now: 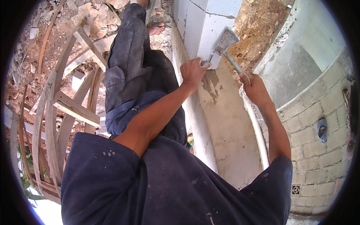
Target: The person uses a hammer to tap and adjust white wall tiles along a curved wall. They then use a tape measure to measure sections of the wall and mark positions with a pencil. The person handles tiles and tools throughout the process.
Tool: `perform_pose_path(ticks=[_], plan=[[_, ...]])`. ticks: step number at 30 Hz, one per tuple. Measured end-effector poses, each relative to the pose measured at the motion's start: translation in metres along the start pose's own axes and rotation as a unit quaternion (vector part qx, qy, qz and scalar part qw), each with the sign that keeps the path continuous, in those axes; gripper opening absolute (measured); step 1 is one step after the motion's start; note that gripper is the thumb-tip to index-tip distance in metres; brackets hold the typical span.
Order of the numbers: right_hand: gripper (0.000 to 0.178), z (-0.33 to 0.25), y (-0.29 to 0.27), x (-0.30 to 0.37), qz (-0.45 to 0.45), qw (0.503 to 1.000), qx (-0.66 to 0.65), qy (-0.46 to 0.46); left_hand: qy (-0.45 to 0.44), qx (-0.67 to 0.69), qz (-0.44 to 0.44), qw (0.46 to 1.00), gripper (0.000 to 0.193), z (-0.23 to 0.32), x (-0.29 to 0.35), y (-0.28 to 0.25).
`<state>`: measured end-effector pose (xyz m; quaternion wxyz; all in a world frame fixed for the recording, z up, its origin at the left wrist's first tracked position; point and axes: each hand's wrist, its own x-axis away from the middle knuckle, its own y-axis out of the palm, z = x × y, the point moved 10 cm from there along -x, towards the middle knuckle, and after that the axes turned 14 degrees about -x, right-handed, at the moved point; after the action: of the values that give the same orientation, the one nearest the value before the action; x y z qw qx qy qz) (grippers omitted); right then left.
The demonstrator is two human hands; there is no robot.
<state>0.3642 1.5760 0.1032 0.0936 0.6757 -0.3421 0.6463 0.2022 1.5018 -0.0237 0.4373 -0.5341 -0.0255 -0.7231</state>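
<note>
At the upper centre of the frame the left hand [193, 71] presses a nail [208, 60] against the lower corner of a block [210, 30], which sits on top of a plastered wall [225, 123] running down the middle. Just right of it, the right hand [255, 86] grips the handle of a hammer [227, 43], whose head is beside the nail. A pipe [257, 131] runs down the wall below the right hand. Wooden scaffolding [56, 112] fills the left side, rubble [93, 18] the upper left, and a brick wall [322, 150] the lower right.
</note>
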Motion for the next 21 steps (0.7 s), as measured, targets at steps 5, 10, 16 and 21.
perform_pose_path(ticks=[5,10,16,21], plan=[[0.044,-0.007,-0.05,0.003,0.086,0.986,-0.135,-0.04,0.014,0.096,0.073,0.993,0.03,0.008,0.011,-0.004],[0.039,-0.001,-0.026,0.004,0.108,0.992,-0.051,-0.024,-0.009,0.069,0.095,0.993,0.02,0.013,0.012,0.008],[0.04,-0.007,-0.01,0.003,0.074,0.996,-0.033,-0.033,0.012,0.08,0.097,0.992,0.02,0.01,0.01,0.009],[0.038,-0.02,-0.061,0.013,0.211,0.936,-0.258,-0.111,0.038,0.062,0.073,0.995,0.02,0.011,0.011,0.012]])
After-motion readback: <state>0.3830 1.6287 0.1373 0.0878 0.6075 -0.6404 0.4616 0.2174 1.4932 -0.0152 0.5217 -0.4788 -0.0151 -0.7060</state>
